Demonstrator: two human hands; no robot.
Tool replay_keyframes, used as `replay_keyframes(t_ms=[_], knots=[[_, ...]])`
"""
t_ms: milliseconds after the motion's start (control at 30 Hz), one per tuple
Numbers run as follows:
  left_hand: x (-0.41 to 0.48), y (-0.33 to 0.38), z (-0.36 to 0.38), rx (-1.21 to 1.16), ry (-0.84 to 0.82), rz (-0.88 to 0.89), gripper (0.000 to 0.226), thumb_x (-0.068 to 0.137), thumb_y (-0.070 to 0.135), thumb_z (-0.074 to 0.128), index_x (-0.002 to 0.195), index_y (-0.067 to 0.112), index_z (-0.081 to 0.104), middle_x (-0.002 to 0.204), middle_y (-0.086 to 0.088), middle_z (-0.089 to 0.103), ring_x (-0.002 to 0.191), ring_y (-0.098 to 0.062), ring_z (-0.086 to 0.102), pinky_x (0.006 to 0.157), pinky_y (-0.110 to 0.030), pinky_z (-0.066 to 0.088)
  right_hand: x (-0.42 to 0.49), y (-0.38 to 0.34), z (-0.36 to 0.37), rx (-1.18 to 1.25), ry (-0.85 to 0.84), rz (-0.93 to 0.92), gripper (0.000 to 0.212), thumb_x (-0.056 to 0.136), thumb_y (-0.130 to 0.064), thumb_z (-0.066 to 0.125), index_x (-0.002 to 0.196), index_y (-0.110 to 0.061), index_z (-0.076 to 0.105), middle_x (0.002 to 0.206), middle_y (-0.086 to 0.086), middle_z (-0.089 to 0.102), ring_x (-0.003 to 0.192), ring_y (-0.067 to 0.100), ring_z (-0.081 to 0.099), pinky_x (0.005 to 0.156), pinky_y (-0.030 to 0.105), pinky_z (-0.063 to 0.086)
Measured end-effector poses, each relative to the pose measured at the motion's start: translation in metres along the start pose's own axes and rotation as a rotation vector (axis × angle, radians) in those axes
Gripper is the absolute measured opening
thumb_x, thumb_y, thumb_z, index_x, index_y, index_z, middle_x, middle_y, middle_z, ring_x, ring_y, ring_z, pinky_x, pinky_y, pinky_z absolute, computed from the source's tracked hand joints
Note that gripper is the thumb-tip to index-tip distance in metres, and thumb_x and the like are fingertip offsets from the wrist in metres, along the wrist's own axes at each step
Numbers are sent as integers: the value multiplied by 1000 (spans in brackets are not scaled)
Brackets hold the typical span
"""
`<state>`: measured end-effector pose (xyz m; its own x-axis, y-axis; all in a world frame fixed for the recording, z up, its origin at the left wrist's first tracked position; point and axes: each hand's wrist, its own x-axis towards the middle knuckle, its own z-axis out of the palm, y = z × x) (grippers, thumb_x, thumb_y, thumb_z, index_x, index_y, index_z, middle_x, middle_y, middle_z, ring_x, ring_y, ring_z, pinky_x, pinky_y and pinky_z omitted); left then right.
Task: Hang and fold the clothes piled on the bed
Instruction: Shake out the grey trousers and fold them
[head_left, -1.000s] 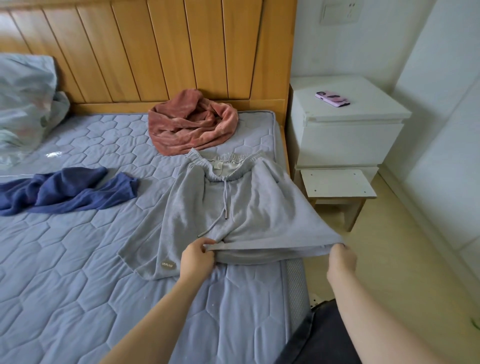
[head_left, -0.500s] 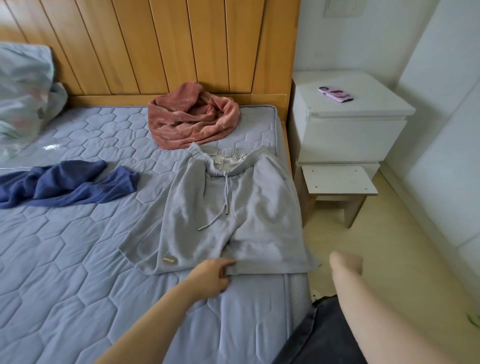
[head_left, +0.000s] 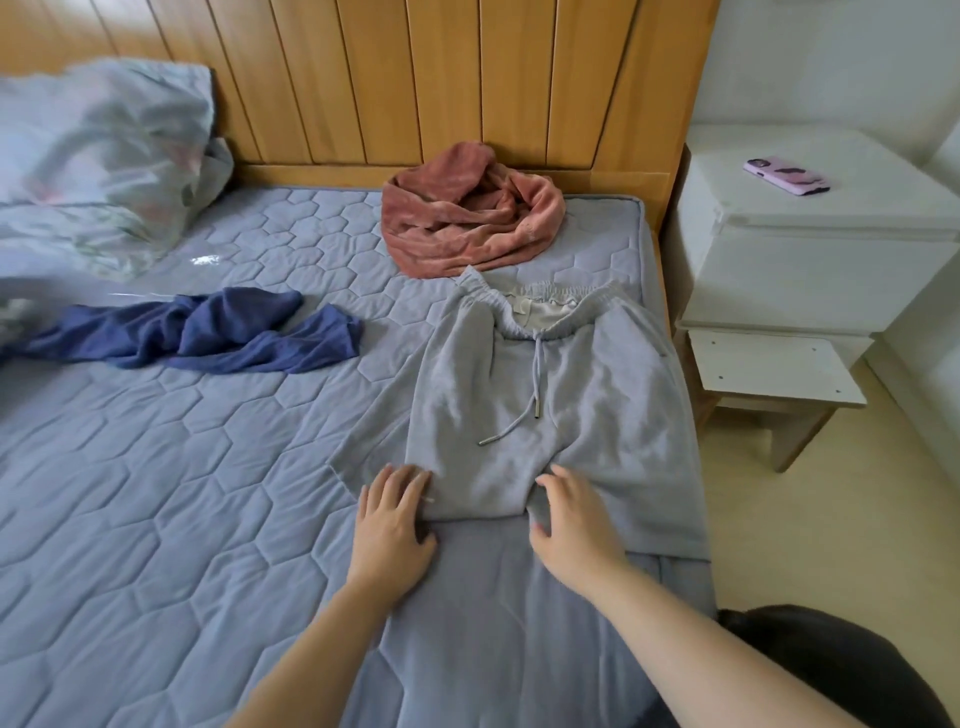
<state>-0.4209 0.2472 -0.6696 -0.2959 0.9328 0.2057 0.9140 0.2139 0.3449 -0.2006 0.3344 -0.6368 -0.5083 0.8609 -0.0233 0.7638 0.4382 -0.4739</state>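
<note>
While both hands lie flat with fingers spread, the left hand (head_left: 393, 525) presses the near left hem of the grey shorts (head_left: 550, 410) and the right hand (head_left: 569, 514) presses the crotch. Neither holds anything. These shorts are spread on the bed (head_left: 156, 493) by its right edge, waistband far. A pink garment (head_left: 467, 218) sits bunched beyond them, a blue garment (head_left: 202, 338) lies left, and a phone (head_left: 787, 175) rests on the nightstand (head_left: 831, 249).
</note>
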Motion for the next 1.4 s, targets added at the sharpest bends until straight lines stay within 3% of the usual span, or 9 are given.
replay_keyframes(t_ms=[300,400,500,600,833,1033,1200,1300,1400], knots=[[45,-18,-45,-367,-240,-207,16,73,-1,63,73,13,70,64,8,63,64,-6,57,60,-26,47,23,-62,34,-160,-145,-206,73,84,-33,62,145,-19,25,131,3,38,120,25,40,103,32,33],[59,-14,-62,-414,-320,-144,22,72,-2,64,71,19,70,56,17,60,57,3,54,55,-12,40,34,-72,33,-193,-92,-176,39,83,-22,63,121,-18,54,111,4,52,107,28,50,90,35,39],[62,-24,-65,-231,-267,25,9,77,15,66,82,19,73,64,15,62,63,0,56,58,-13,37,49,-70,25,-84,102,-68,5,72,-6,68,72,-11,67,80,10,56,81,36,58,65,36,44],[62,-48,-55,-2,-208,140,12,70,13,68,81,16,73,78,-1,63,76,-24,60,57,-29,44,60,-70,3,101,120,186,19,88,-16,54,91,-12,72,96,13,68,94,36,59,71,35,43],[83,-39,-69,-412,-69,-287,21,84,-6,44,73,9,55,65,-1,55,64,-18,49,52,-17,35,78,-73,-10,442,14,312,16,90,-16,48,75,-11,47,78,7,65,81,26,58,67,35,45],[101,-29,-80,-410,-16,-222,13,88,10,59,76,13,62,62,2,57,58,-13,49,52,-20,38,81,-102,-16,-99,151,183,53,70,-56,69,92,-13,50,98,3,57,96,24,55,80,35,42],[103,-42,-85,29,-178,-44,7,86,15,61,92,16,65,86,4,59,82,-23,58,65,-29,38,88,-86,-33,-135,400,138,20,58,4,72,69,-2,56,84,16,55,74,37,56,62,37,40],[98,-58,-84,21,-14,-210,25,85,1,51,100,13,67,101,-6,59,87,-31,58,65,-31,37,81,-55,-35,-213,452,77,38,37,17,72,57,-5,49,65,14,50,48,33,50,45,31,32],[95,-63,-83,-159,183,-438,36,78,-9,47,99,11,69,99,-9,59,86,-33,57,69,-36,44,71,-39,-33,-203,369,197,27,62,13,64,80,-5,54,79,13,57,67,34,57,53,35,38]])
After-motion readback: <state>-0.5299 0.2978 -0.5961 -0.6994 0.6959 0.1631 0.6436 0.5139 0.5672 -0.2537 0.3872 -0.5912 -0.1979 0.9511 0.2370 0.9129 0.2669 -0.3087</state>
